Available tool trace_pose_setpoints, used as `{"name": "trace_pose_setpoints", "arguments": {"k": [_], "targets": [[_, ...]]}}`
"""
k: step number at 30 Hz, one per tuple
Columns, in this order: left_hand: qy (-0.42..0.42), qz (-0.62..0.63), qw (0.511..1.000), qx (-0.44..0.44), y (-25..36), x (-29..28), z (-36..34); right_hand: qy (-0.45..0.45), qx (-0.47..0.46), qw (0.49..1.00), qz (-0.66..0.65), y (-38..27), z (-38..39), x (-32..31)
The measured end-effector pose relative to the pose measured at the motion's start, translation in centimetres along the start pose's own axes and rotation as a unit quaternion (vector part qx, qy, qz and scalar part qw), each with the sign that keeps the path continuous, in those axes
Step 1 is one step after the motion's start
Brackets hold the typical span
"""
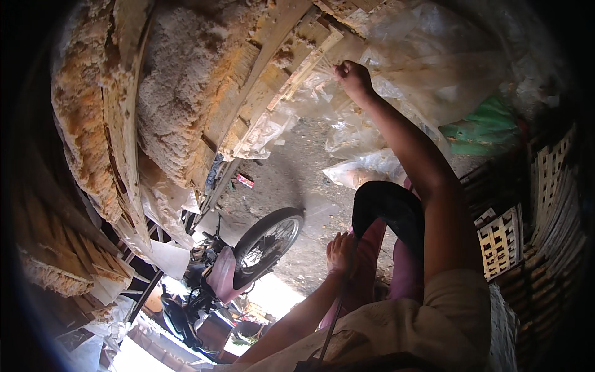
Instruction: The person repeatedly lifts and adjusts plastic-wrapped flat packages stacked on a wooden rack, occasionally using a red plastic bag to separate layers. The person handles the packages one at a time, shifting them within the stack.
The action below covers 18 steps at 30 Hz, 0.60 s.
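My right hand (354, 79) is stretched far forward, its fingers closed beside the end of a wooden board (325, 49). Thin pale strands show at its fingertips, too faint to name. Behind it hang clear plastic sheets (434, 59). My left hand (339, 252) is low, beside my leg in pink trousers (370, 251). Its fingers are loosely extended, and nothing shows in them. Dark cloth (390, 208) covers my bent knee, between the two arms.
Boards with thick, crumbly beige material (180, 93) rise on the left. A motorcycle (223, 276) stands at lower left, its front wheel (269, 245) toward the ground (310, 161). A pale lattice crate (499, 242) and green plastic (483, 127) are on the right.
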<state>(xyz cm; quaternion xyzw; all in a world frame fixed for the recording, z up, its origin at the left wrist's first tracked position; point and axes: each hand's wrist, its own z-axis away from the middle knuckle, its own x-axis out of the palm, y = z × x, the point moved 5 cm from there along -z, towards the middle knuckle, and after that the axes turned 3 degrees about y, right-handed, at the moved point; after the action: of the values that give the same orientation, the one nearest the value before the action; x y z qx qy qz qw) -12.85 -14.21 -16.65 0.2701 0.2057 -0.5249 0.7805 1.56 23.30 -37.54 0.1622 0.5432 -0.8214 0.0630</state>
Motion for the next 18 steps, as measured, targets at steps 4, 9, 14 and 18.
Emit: {"name": "trace_pose_setpoints", "arguments": {"k": [4, 9, 14, 18], "targets": [[0.040, 0.001, 0.999, 0.027, 0.4, -0.1, 0.0, -0.124, 0.031, 0.990, 0.066, 0.0, 6.5, 0.8], [0.009, -0.004, 0.999, 0.049, -0.6, 1.0, 0.0, -0.376, 0.071, 0.826, 0.414, 7.2, 14.2, -3.5], [-0.002, -0.013, 0.999, 0.042, -1.0, 2.3, 0.8, -0.122, 0.169, 0.742, 0.638, 15.7, 10.5, -21.1], [-0.008, -0.032, 0.997, 0.064, -1.3, 2.4, 0.0, 0.122, 0.054, 0.562, 0.816, 16.7, 7.2, -36.9]]}}
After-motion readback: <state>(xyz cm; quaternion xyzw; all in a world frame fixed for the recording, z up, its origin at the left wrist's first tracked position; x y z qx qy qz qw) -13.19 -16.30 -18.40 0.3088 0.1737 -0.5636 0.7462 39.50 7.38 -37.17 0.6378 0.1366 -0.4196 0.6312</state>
